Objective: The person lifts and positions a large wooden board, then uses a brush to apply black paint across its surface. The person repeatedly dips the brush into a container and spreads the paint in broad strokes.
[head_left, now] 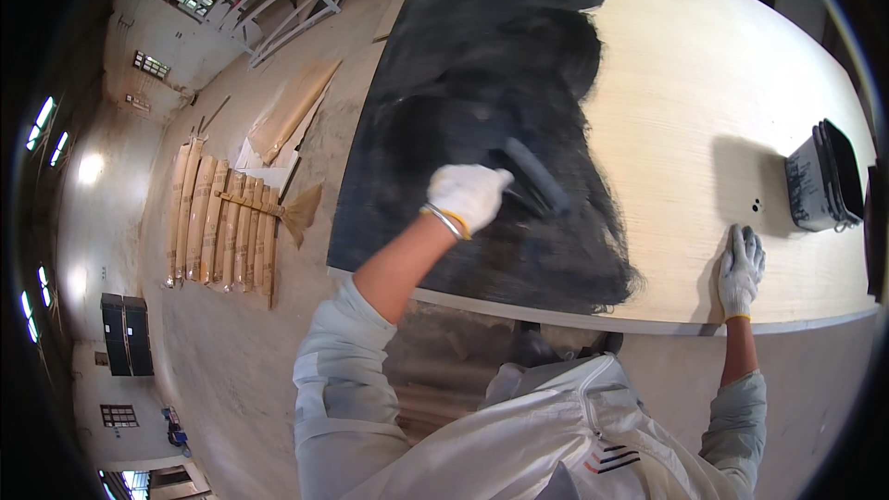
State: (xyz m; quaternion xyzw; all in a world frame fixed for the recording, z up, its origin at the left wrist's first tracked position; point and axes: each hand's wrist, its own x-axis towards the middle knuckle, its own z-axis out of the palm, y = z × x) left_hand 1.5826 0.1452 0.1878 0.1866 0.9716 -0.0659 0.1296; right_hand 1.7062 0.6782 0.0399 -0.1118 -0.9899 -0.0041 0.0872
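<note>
A pale wood-coloured board (676, 83) lies before me, its left part covered with wet-looking black paint (482, 83). My left hand (469, 196), in a white knitted glove, is closed round the handle of a paint spreader with a long, straight dark head (535, 174). That head rests on or just over the black area and is blurred, so its exact kind is unclear. My right hand (742, 270), gloved with a grey-coated palm side, lies flat with fingers stretched on the bare wood near the front edge. Beyond it stands a paint-smeared bucket (820, 176) with a dark inside.
Several long wrapped rolls (222, 222) lie on the floor at left, with a straw broom (294, 213) across them. Farther back are brown sheets (292, 116) and a metal frame (282, 0). A black case-like block (127, 333) stands by the wall.
</note>
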